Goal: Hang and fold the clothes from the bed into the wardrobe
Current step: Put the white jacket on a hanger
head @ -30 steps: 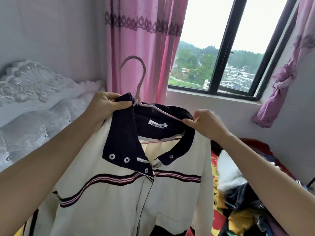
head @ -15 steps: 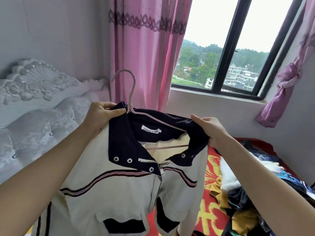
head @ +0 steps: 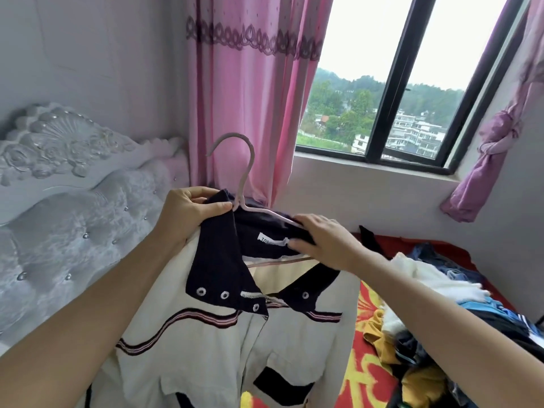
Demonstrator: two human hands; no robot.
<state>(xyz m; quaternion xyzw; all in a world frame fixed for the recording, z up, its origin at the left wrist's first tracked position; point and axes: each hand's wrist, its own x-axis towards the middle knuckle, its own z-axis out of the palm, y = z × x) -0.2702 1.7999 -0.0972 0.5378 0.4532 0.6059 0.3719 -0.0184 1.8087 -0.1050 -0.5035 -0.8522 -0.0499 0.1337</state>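
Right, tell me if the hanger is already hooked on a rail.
No, the hanger hook stands free before the pink curtain while the left hand and right hand hold the jacket.

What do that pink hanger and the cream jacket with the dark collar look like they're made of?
The hanger: probably wire under a matte pale-pink coating; it is thin, smoothly bent, without shine. The jacket: soft matte cream cloth, hanging in folds; fibre unclear. Its dark collar carries ring snaps that look like metal.
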